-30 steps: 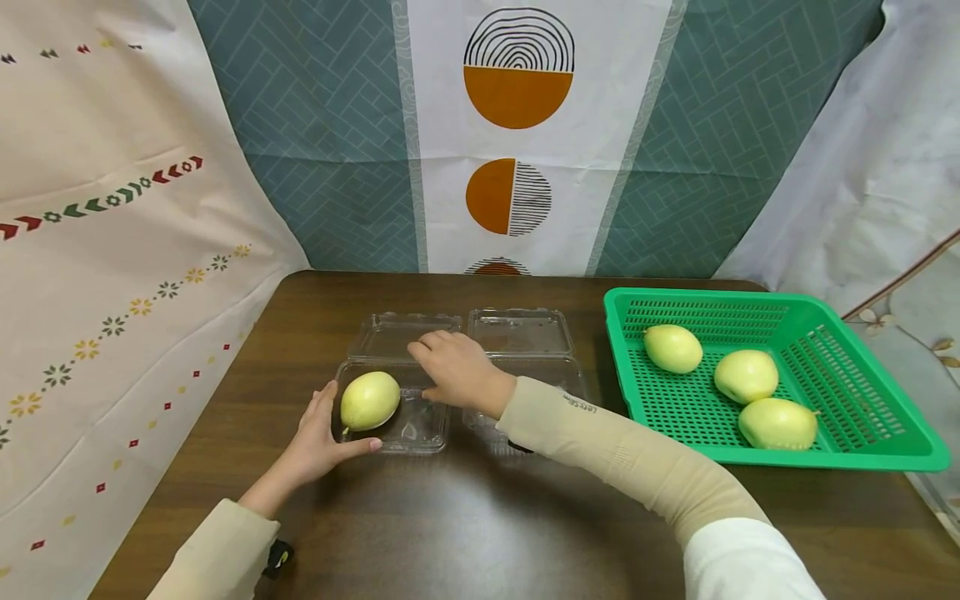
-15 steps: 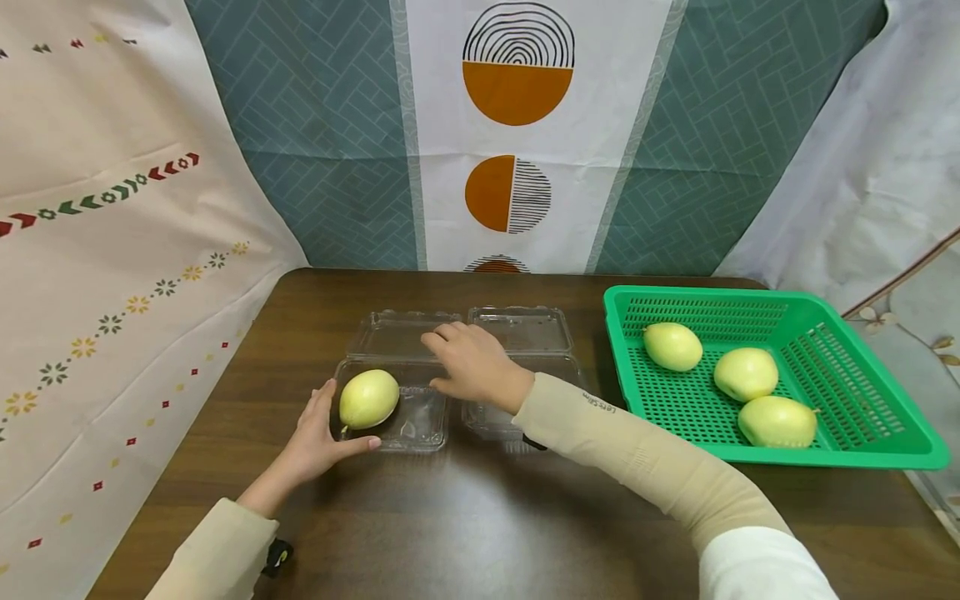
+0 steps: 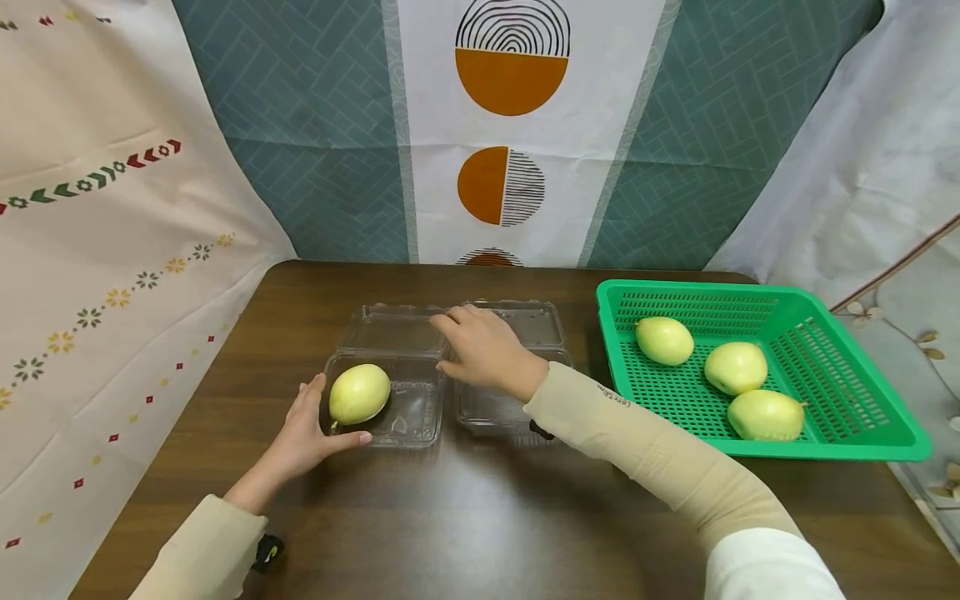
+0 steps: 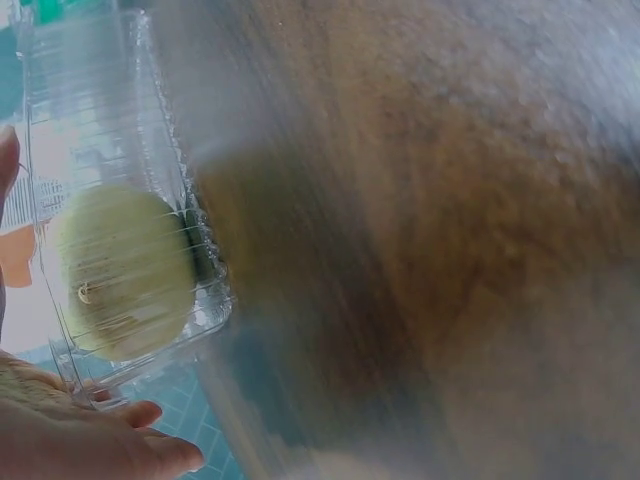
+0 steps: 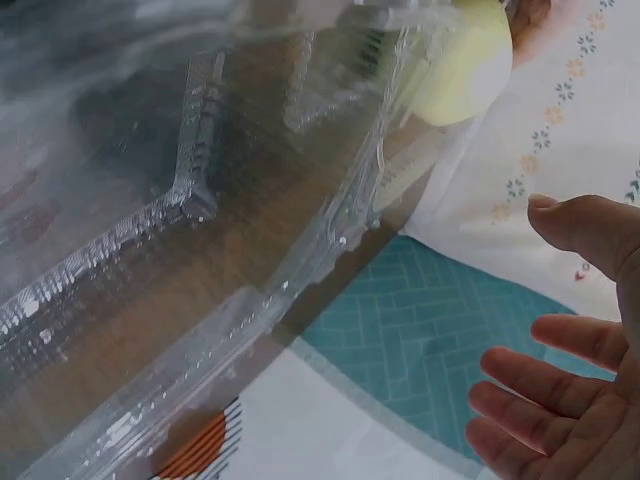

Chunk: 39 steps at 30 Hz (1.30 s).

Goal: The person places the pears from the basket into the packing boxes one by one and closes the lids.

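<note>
A pale yellow-green fruit (image 3: 360,394) with a short stem lies in the left half of a clear plastic clamshell box (image 3: 416,417), its lid (image 3: 393,331) folded back. My left hand (image 3: 302,437) rests at the box's front left corner, fingers along the left side and thumb along the front. The left wrist view shows the fruit (image 4: 125,270) through the clear wall, with fingertips at the box's edge. My right hand (image 3: 491,350) hovers over the left part of a second clear box (image 3: 491,408), nothing in its grasp. Its fingers (image 5: 540,385) are spread in the right wrist view.
A green plastic basket (image 3: 832,450) stands on the right with three similar fruits (image 3: 736,368) in it. Both boxes sit side by side on the dark wooden table (image 3: 450,525). Patterned cloths (image 3: 322,125) hang behind and at the sides.
My right hand has drawn a little to the right, away from the fruit and toward the second box. The left hand stays at the box's corner. The head view has shifted slightly.
</note>
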{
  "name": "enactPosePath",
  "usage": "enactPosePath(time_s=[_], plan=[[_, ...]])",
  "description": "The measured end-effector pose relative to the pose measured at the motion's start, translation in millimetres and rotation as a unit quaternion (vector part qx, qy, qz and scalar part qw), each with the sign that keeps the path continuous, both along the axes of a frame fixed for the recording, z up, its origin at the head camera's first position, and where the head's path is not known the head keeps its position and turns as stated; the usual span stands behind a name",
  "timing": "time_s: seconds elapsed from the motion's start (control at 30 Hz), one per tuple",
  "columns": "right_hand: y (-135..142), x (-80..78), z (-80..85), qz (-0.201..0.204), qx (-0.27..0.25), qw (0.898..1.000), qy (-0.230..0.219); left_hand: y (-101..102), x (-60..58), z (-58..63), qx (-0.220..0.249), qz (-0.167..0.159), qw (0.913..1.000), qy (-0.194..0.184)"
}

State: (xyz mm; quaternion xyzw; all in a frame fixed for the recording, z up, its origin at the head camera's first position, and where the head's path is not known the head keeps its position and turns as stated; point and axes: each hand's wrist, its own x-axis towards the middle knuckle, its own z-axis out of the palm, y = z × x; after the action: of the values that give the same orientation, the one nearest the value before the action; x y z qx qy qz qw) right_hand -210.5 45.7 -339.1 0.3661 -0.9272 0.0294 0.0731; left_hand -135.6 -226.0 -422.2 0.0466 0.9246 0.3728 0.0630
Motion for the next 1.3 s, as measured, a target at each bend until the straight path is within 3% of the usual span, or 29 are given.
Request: enactPosePath(time_s=[0.6,1.3], plan=[[32,-1.9,8.2,-0.036,-0.039,0.998,-0.027,-1,-2.2,2.0,0.003,0.000,1.0000,0.003],[64,-7.9,20.6,-0.058,-0.037,0.998,0.001,-1,-3.9,-0.9,-0.003,0.003,1.0000,0.002]])
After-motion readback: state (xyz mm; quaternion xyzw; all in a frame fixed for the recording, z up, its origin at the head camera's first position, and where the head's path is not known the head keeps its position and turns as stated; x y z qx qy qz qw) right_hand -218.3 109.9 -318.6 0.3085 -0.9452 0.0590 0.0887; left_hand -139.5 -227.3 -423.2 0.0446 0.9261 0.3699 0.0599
